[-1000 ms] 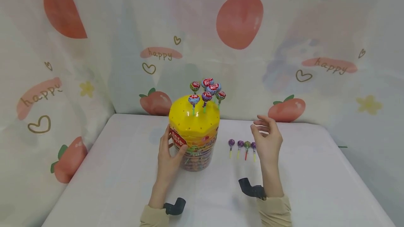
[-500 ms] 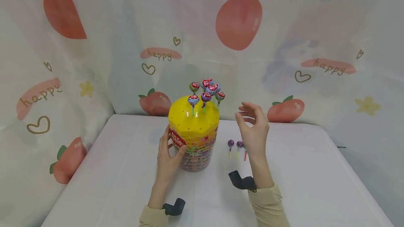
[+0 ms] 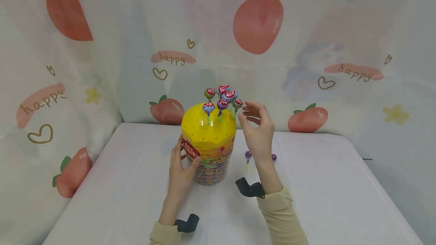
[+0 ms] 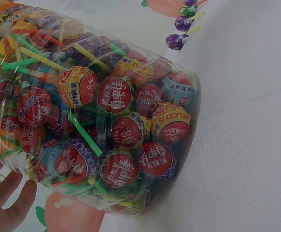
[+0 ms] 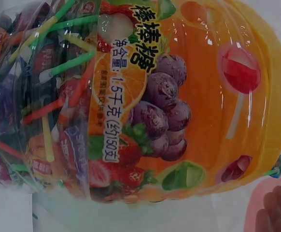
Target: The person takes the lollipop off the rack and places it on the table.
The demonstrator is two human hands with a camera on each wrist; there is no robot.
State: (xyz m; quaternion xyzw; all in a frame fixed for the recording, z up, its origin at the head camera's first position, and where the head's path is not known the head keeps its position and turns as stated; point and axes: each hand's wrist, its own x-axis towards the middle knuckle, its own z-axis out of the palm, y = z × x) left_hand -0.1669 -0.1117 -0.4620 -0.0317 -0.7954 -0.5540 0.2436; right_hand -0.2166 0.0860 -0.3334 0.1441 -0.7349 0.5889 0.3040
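Behind and beside the table hangs a pale cloth [image 3: 136, 10] printed with red fruit, hearts, yellow flowers and the word "happy". The white table [image 3: 340, 184] spreads out in front of it. Upright on the table, a little left of the middle, stands a clear jar [image 3: 212, 171] packed with wrapped lollipops and loose-looking coloured sticks; an orange band round its upper part shows grapes and strawberries in the right wrist view. Beige sleeves [image 3: 282, 218] end behind the wrists. A yellow lid [image 3: 204, 133] with small holes caps the jar.

The left hand [image 3: 180, 173] grips the jar's left side, its thumb across the front and its fingers spread round the edge. The right hand [image 3: 258, 131] is raised beside the lid's right edge, half open with gently bent fingers and a gap to the thumb; it appears to hold nothing. Its fingertips are just beside a green lollipop [image 3: 237, 103] standing in the lid, and whether they touch cannot be told. Black pieces [image 3: 250, 189] are worn at both wrists.

Near that lollipop, a purple lollipop [image 3: 222, 104], a blue lollipop [image 3: 208, 107] and others stand on green sticks. A few table lollipops [image 3: 248, 154] lie right of the jar, partly hidden by the right forearm.
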